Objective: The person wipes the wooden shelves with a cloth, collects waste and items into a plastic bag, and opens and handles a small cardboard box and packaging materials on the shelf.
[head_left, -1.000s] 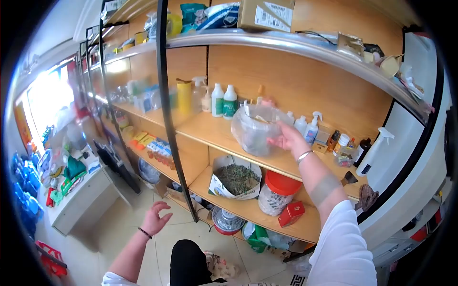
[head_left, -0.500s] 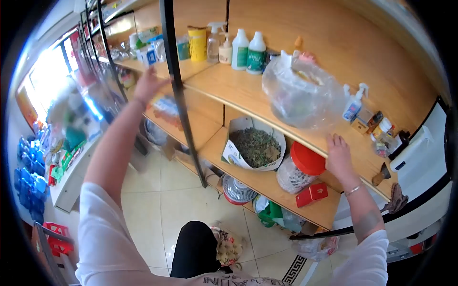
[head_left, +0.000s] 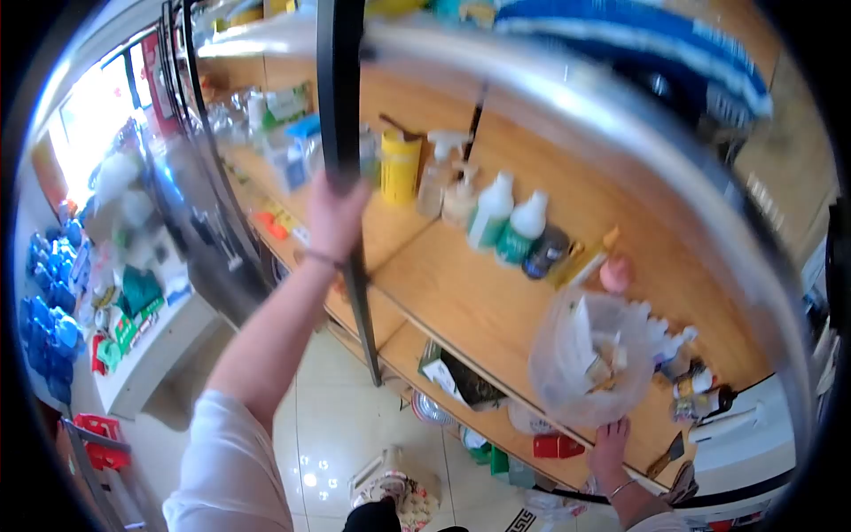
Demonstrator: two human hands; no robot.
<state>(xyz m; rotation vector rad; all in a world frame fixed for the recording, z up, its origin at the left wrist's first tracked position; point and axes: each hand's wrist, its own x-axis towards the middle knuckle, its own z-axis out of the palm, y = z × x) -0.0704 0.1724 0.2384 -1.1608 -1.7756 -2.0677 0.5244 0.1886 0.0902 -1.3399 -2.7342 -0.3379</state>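
Observation:
My left hand (head_left: 335, 217), blurred by motion, is wrapped round the upright black shelf post (head_left: 341, 115). My right hand (head_left: 608, 452) is lower down at the front edge of the wooden shelf (head_left: 443, 284), its fingers bent over the edge and its thumb hidden. Just behind those fingers sits a clear plastic bag (head_left: 585, 390) with small things inside. Further left on this shelf stand two white bottles with green labels (head_left: 490, 213), a pump bottle (head_left: 461, 195), a clear spray bottle (head_left: 434, 182) and a yellow canister (head_left: 401, 167).
A shiny rail crosses overhead, below a blue-and-white package (head_left: 638, 44). Lower shelves hold an open bag of dried plant matter (head_left: 465, 377) and a red box (head_left: 558, 446). A cluttered white table (head_left: 160, 355) and blue bottles (head_left: 49, 328) stand at left. A stool (head_left: 381, 470) is on the floor.
My left hand has moved right onto the black post and closed round it. My view has risen and tilted, bringing the upper shelf in. My right hand stays at the shelf edge.

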